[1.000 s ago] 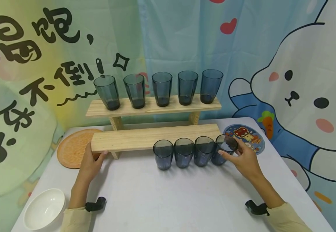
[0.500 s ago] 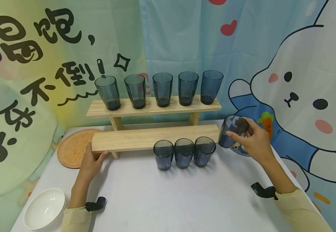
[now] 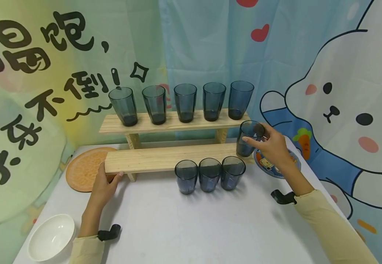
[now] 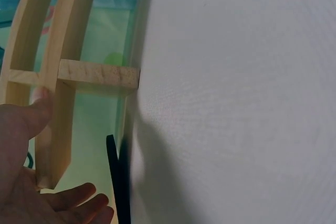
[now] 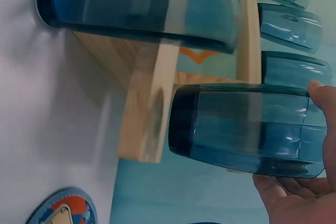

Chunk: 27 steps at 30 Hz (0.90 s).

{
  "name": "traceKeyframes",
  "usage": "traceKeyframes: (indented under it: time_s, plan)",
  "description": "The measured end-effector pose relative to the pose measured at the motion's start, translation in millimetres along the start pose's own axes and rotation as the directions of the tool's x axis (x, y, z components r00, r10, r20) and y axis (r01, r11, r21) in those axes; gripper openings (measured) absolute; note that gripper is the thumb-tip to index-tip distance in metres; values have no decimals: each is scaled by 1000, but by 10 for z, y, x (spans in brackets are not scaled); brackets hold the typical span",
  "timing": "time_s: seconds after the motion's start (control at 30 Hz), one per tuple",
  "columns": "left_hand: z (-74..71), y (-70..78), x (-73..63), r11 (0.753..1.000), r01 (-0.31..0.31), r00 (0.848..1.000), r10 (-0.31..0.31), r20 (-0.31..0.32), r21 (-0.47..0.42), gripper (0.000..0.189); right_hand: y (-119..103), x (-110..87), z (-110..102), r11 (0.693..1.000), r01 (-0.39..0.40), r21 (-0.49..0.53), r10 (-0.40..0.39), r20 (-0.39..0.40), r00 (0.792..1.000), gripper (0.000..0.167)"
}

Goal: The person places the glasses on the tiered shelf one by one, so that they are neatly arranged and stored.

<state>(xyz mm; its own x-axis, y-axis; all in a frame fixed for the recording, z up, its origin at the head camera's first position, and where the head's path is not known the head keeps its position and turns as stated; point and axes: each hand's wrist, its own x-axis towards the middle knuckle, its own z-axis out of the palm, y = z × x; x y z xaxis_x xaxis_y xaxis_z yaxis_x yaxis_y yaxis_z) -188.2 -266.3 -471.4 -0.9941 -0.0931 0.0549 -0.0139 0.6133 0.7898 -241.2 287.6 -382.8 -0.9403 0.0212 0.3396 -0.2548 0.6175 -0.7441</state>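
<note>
A two-tier wooden shelf (image 3: 171,158) stands on the table, its upper board (image 3: 177,123) bearing a row of blue-grey drinking glasses (image 3: 185,104). My left hand (image 3: 104,185) holds the lower board's left end; in the left wrist view the thumb (image 4: 39,106) lies against the board and the other fingers extend past its end. My right hand (image 3: 271,145) grips a drinking glass (image 5: 236,129) near the rim, upright at the lower board's right end. Whether its base touches the wood I cannot tell. Three more glasses (image 3: 209,176) stand on the table before the shelf.
A round orange mat (image 3: 82,170) lies left of the shelf, and a blue cartoon mat (image 3: 291,167) lies to its right. Near the front left sits a white bowl (image 3: 50,236). A printed curtain (image 3: 197,44) hangs behind the white table (image 3: 191,227).
The right hand has lifted the rightmost glass of the front row, carried it up and right, then left to the lower board's right end. My left hand stays put.
</note>
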Motion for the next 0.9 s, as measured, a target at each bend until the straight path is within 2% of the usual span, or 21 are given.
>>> traceKeyframes:
  time_s: [0.2, 0.9]
  plan:
    - [12, -1, 6, 1000, -3, 1000, 3, -1, 0, 85, 38, 52, 99, 1000, -8, 16, 7, 12, 1000, 77]
    - [4, -22, 12, 1000, -4, 1000, 4, 2, 14, 87, 77, 95, 179, 998, -37, 51, 35, 43, 998, 83]
